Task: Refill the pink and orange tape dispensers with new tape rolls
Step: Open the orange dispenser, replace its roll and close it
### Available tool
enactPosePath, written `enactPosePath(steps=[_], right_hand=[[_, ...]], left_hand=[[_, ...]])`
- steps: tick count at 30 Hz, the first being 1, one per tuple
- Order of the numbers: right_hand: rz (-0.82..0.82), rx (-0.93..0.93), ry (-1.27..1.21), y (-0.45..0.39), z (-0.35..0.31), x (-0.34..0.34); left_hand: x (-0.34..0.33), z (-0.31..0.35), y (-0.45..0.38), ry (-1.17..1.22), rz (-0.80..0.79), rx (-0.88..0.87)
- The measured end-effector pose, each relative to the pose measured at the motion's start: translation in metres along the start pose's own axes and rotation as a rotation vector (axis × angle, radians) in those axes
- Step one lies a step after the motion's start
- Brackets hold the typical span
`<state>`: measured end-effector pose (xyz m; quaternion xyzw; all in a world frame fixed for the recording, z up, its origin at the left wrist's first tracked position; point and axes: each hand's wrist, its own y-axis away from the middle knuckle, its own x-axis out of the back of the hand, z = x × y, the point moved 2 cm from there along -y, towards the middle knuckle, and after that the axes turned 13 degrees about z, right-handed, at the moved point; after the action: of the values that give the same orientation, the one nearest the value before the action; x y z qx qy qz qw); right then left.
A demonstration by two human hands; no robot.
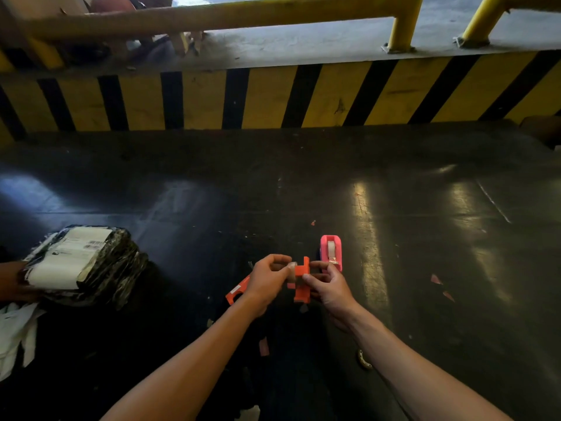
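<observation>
On the dark counter [394, 208], the left hand [267, 279] pinches a small tape roll [292, 270] against the orange dispenser [302, 282], which the right hand [329, 284] clasps. Light, stiff plastic; best held by its sides. Far right stands the pink dispenser [331, 252], already loaded.
</observation>
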<state>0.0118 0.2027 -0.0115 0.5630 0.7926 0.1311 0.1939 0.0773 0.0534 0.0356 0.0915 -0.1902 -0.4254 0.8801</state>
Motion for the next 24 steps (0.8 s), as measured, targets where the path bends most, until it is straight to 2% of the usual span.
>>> enactPosePath(steps=[9,18,21,24], right_hand=[[-0.091,-0.003,0.017,-0.006,0.002,0.002],[-0.106,0.024,0.044,0.001,-0.003,0.001],[-0.115,0.020,0.046,0.003,-0.004,0.000],[-0.101,0.001,0.011,0.002,-0.005,0.002]], left_hand=[[0.010,-0.002,-0.006,0.113,-0.097,0.198],[0.013,-0.002,0.000,0.195,-0.102,0.386],[0.010,0.002,0.002,0.138,-0.163,0.378],[0.010,0.004,0.003,0.028,-0.202,0.278]])
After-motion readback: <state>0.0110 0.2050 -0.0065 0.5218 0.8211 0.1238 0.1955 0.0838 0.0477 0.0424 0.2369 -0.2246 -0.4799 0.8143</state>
